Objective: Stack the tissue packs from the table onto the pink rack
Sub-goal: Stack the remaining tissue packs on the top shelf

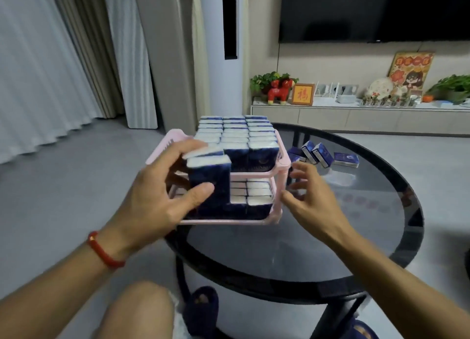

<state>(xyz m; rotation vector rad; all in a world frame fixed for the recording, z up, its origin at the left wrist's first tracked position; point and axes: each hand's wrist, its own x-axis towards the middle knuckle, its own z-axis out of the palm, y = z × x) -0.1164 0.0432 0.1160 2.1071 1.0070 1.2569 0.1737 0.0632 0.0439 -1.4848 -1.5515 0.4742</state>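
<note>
Behind your left hand point(162, 193), which grips a tissue pack point(208, 183), the pink rack point(282, 160) is partly hidden; your right hand point(307, 196) hovers with loose fingers beside it, and loose packs point(323, 155) lie on the glass table point(279, 257).

Single head-worn wide-angle view, looking forward and down, close over round glass table point(292, 249), room behind

Pale and beige curtains point(63, 58) are hung along the left of the frame above a grey floor point(76, 186). A dark television point(373, 10) is mounted at the upper right. Below it, a low white cabinet point(356, 117) is lined with plants, a red figurine point(278, 90) and framed pictures. A round glass table point(330, 237) is set at lower right.
</note>
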